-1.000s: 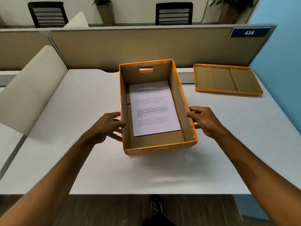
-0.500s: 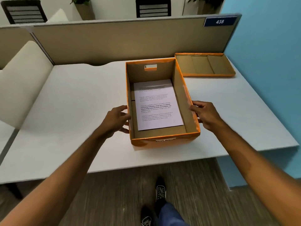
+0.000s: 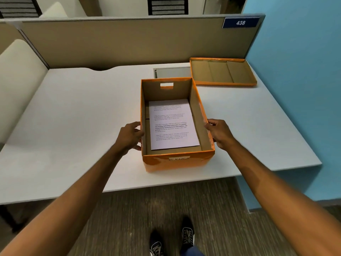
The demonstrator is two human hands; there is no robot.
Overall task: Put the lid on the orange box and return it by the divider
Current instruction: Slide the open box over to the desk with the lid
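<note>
The orange box (image 3: 177,161) stands open near the worktop (image 3: 73,111) front edge, left hand (image 3: 129,135) and right hand (image 3: 219,133) clamped on its sides; lid (image 3: 221,72) lies inverted by the divider (image 3: 120,43), not yet fitted

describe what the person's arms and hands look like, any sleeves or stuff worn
Both forearms are bare for their whole visible length, with no sleeves in view. The left hand and right hand wear no gloves, and no watch, ring or bracelet is visible.

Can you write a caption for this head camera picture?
Both hands, left hand and right hand, grip the open orange box; its lid lies apart.
</note>
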